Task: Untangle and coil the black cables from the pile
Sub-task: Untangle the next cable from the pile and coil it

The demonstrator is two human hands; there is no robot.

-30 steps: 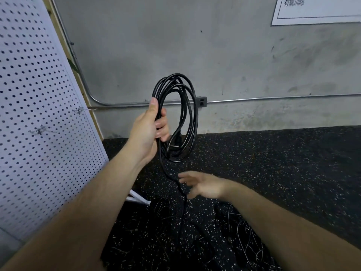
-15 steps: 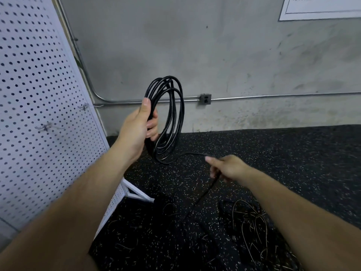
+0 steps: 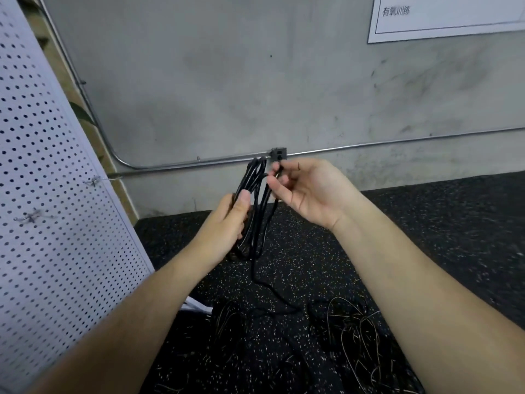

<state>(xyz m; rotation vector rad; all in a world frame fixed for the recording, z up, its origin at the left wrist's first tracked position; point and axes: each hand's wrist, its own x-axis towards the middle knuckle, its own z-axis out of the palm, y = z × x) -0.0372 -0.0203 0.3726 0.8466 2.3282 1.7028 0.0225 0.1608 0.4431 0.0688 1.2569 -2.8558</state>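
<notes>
A: Starting nearest: a tangled pile (image 3: 352, 331) of thin black cables lies on the floor (image 3: 426, 223), partly between the forearms and partly under the right one. One loose tail (image 3: 272, 291) climbs from beside it to the coil (image 3: 255, 209).

B: Hands?

A: Entry: the left hand (image 3: 231, 220) grips the coil at its left side, thumb across the strands; the loops hang narrow and upright. The right hand (image 3: 306, 191) pinches a strand near the coil's top between thumb and fingertips, palm towards the camera.

B: Step?

A: Judged mid-coiling: a fresh loop going onto the bundle, the tail not yet taken up. The next move probably calls for running the right hand down the tail and drawing slack clear of the pile without snagging, with loops matched in size.

B: Room?

A: No surface as such; the work hangs over black speckled rubber floor. A white pegboard (image 3: 56, 223) with wire hooks leans at left. Beyond it are a grey concrete wall (image 3: 227, 81), a metal pipe (image 3: 369, 145) carrying a small box (image 3: 278, 154), and a white sign (image 3: 454, 15) top right.
</notes>
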